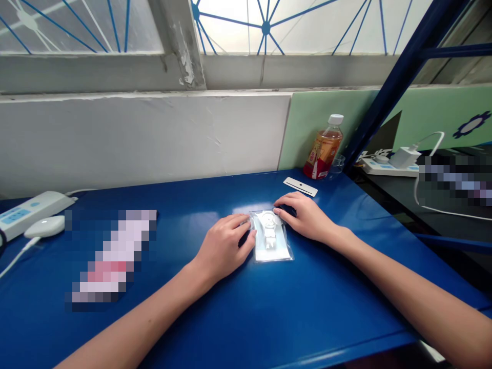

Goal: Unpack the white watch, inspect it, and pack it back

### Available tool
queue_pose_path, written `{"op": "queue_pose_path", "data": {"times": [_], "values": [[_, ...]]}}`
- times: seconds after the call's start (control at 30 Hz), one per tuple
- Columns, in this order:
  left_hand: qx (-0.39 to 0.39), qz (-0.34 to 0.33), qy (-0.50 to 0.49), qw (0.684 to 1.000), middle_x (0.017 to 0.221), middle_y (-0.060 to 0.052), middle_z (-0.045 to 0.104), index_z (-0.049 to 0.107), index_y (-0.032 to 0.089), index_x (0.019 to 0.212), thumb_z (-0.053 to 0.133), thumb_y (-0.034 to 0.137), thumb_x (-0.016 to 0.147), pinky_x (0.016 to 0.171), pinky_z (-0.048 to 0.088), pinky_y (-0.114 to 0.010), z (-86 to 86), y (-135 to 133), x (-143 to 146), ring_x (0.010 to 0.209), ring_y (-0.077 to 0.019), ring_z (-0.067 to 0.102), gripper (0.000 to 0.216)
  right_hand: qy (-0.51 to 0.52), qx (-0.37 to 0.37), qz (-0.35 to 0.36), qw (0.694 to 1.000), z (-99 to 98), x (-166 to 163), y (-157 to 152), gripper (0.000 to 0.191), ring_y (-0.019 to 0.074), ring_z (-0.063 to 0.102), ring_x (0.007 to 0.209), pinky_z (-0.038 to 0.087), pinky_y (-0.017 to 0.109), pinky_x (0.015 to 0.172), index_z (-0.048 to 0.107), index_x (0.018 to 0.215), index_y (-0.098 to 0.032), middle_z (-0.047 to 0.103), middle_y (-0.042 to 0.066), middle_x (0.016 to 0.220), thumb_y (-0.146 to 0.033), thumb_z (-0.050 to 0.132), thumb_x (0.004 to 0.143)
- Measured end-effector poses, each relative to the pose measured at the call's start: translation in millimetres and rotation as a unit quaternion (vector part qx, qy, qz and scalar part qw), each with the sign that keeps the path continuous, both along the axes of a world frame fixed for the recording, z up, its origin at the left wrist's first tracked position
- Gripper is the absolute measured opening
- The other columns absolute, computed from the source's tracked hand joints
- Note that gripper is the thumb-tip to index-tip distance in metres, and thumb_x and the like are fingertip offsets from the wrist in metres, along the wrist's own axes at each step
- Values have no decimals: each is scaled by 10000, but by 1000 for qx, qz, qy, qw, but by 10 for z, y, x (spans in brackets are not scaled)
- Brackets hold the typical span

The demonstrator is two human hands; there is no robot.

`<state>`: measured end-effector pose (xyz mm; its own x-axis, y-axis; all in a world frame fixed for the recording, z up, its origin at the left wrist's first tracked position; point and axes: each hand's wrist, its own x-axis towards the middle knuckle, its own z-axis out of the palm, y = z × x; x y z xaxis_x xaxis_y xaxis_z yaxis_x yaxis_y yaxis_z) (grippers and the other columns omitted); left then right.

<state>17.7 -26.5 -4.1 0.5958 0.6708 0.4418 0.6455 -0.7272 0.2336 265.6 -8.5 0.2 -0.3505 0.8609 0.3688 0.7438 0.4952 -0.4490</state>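
Observation:
A clear plastic bag (282, 251) lies on the blue tabletop between my two hands. Inside it, against a pale blue and white backing, is what looks like a white wristwatch (269, 230), with a round face at the top and a strap below. My left hand (226, 243) has its curved fingers and thumb at the bag's upper left edge, with shiny plastic at the fingertips. At the upper right corner, the thumb and fingertips of my right hand (302, 215) close on the bag's edge. Part of each edge is hidden by fingers.
Behind my right hand lies a white card strip (300, 186), with a drink bottle (325, 147) against the wall. At left are a blurred-out phone-shaped object (115, 256), a white power strip (36, 210) and a round white charger (45, 226). A blue metal post (388, 77) rises at right.

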Motion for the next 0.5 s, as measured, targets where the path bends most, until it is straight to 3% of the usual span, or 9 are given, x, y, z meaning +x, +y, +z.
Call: {"op": "queue_pose_path", "data": {"times": [0.13,0.27,0.4,0.5], "values": [[-26,39,-26,999,1238,-136,669,650,155,1159,478,320,965,948,541,-474,-4,-8,-2,1115,-295,651,307,-28,0,88,996,155,68,-57,470,309,594,1175,492,471,994,609,1286,-192,628,155,1273,-452,620,894],[-49,55,-59,996,1412,-184,522,488,140,1339,522,367,941,1049,463,-498,21,-10,-4,1304,-317,510,460,-72,-40,152,985,266,100,-121,833,362,503,1304,444,492,1067,509,1412,-169,539,182,1410,-565,760,724],[-95,-14,-14,995,1554,-203,336,249,146,1514,652,534,846,1137,352,-533,43,18,-24,1443,-356,310,872,-88,-71,160,981,240,83,-142,898,364,465,1343,420,501,1091,450,1459,-144,482,199,1466,-560,756,725],[-130,-47,29,990,1541,-203,364,254,148,1524,675,614,799,1127,349,-557,62,59,-64,1431,-378,326,959,-96,-80,165,978,219,66,-145,904,356,445,1361,407,496,1104,395,1485,-106,454,218,1483,-537,728,764]]}}
